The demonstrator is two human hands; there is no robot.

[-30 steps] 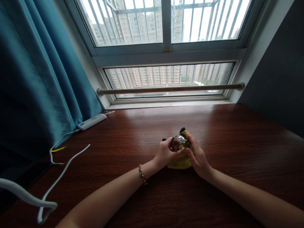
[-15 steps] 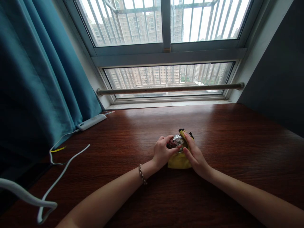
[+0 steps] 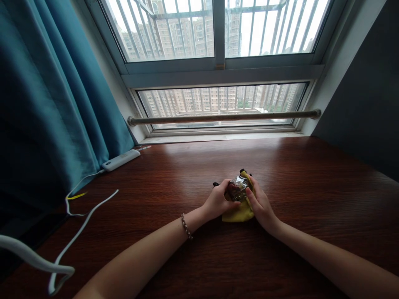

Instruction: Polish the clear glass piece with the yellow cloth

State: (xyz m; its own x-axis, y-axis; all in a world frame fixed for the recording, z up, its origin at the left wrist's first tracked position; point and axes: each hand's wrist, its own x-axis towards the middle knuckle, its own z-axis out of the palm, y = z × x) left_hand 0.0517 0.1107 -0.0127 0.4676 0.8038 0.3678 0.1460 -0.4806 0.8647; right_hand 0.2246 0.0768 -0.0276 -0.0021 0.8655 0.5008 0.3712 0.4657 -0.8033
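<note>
On the wooden table is a yellow cloth pouch (image 3: 238, 214) with black bits at its upper edge. A shiny clear plastic packet (image 3: 239, 189) with something dark reddish inside sits at the pouch's mouth; its kind I cannot make out. My left hand (image 3: 220, 199) curls round the packet's left side, thumb at the lower edge. From the right, my right hand (image 3: 261, 204) is wrapped round the pouch's side, its thumb against the packet. Part of the pouch is hidden by the packet and my fingers.
A white power strip or similar long device (image 3: 121, 160) lies at the back left by the blue curtain (image 3: 71, 95). White cables (image 3: 84, 224) and a yellow strip (image 3: 77, 195) are on the left. A horizontal rail (image 3: 224, 118) crosses the window behind the table.
The packet has shifted slightly right and shows more of its clear wrapping. Yellow cloth has moved back to its right side. A black bit now shows beyond my left hand.
</note>
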